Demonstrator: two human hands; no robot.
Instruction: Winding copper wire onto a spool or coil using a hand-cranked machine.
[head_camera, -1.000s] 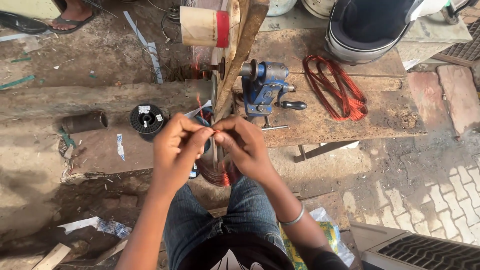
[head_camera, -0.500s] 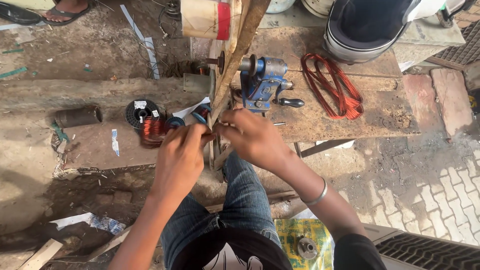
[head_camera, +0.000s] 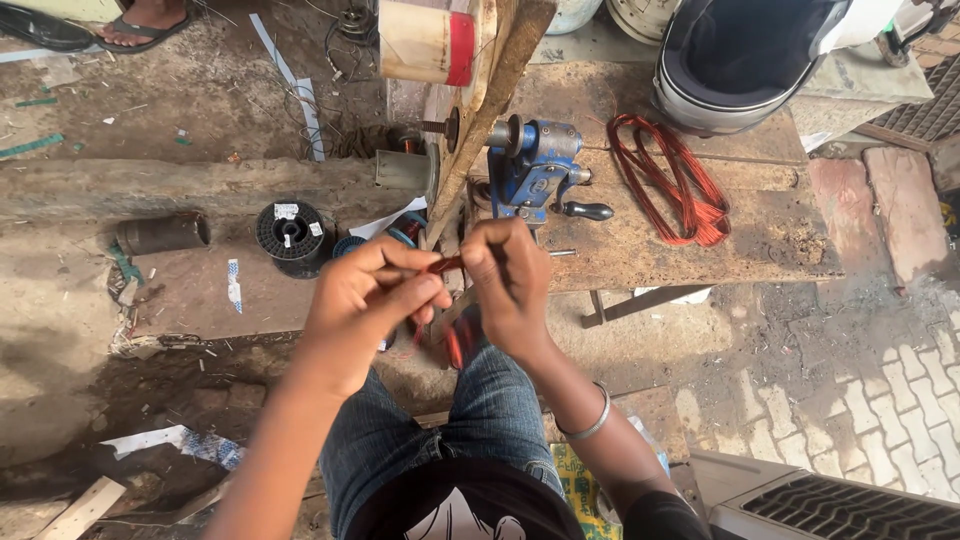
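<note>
**Copper wire pinched over a worn table**

A scarred wooden table stands on dirt and brick paving. Both hands meet at its front edge: left hand and right hand close their fingers on a reddish wire (ends hidden). Behind sit a blue winder, a wire coil, a black spool with a white label, and a helmet.

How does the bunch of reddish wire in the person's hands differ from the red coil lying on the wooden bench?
The wire bundle is pinched between the left hand and right hand, while the wire coil lies untouched on the bench. The held bundle looks short and tightly gathered; the bench coil spreads in long open loops. Both are reddish, copper-coloured wire.
</note>
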